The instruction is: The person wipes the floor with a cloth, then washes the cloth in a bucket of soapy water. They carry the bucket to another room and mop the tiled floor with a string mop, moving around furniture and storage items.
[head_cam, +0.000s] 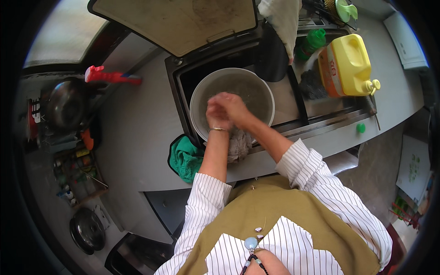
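Note:
A round white basin (266, 92) of cloudy water stands in the kitchen sink (292, 103). Over it my left hand (217, 115), with a bracelet at the wrist, and my right hand (232, 105) are pressed together, the right partly across the left. Both are blurred, and whether anything lies between the palms is hidden. A wet greyish cloth (239, 146) hangs over the basin's near rim, beside my wrists. On the counter left of my left forearm lies a green cloth (185, 158) with a dark edge.
A yellow jug with a pump (350, 65), a green plastic bottle (311, 43) and a dark scouring pad (312, 84) are at the sink's right side. A green cap (360, 128) lies on the counter's front. A red spray bottle (110, 76) and a wok (67, 103) are left; a raised lid (185, 24) stands behind.

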The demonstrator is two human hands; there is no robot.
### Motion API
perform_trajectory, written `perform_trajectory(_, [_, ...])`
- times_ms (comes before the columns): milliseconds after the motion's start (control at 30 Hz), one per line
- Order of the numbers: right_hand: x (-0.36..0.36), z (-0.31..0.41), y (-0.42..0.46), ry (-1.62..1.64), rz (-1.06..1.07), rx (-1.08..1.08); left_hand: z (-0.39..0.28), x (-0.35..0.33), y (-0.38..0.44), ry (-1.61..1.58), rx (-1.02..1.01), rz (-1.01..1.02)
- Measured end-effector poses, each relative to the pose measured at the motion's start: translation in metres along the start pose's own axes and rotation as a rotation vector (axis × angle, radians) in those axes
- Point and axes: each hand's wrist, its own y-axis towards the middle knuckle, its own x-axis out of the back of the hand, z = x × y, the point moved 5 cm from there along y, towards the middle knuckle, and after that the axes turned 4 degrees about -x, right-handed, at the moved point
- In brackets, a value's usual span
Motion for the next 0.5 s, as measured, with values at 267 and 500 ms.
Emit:
perform_trajectory(267, [-0.028, 0.036, -0.013, -1.068, -0.024, 0.865, -0.015, -0.055, -0.044, -0.059, 0.185, 0.416])
perform_trajectory(500, [0.055, 0.020, 0.016, -1.149, -0.791, 0.440, -0.013, -0.056, -0.065, 0.231, 0.081, 0.080])
